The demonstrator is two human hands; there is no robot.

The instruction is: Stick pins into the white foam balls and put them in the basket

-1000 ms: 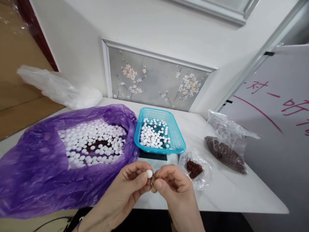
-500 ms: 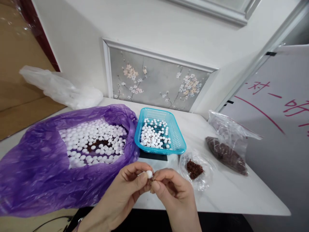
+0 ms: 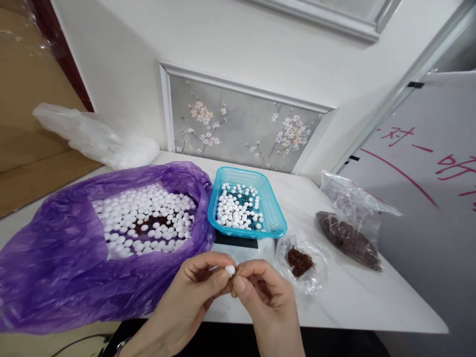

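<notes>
Between the thumb and fingers of my left hand (image 3: 197,287) is a small white ball (image 3: 230,270). My right hand (image 3: 269,297) is closed in a pinch right beside the ball, its fingertips meeting those of the left; whatever they hold is too small or hidden to make out. Just beyond my hands stands a blue plastic basket (image 3: 273,198) with many similar white balls in it. To the left, an open purple plastic bag (image 3: 85,282) holds many more white balls around a dark brown patch. A clear bag (image 3: 320,275) with reddish-brown crumbly bits (image 3: 299,261) lies right of my hands.
A clear zip bag of dark brown material (image 3: 349,238) lies at the table's right side. A crumpled white plastic bag (image 3: 100,139) sits at the back left by cardboard (image 3: 29,119). A wall panel stands behind the white table (image 3: 390,302), a whiteboard (image 3: 420,228) at right.
Both hands stay nearly in place, still pinched together at the white ball. The ball has shifted very slightly downward. Nothing else has visibly moved.
</notes>
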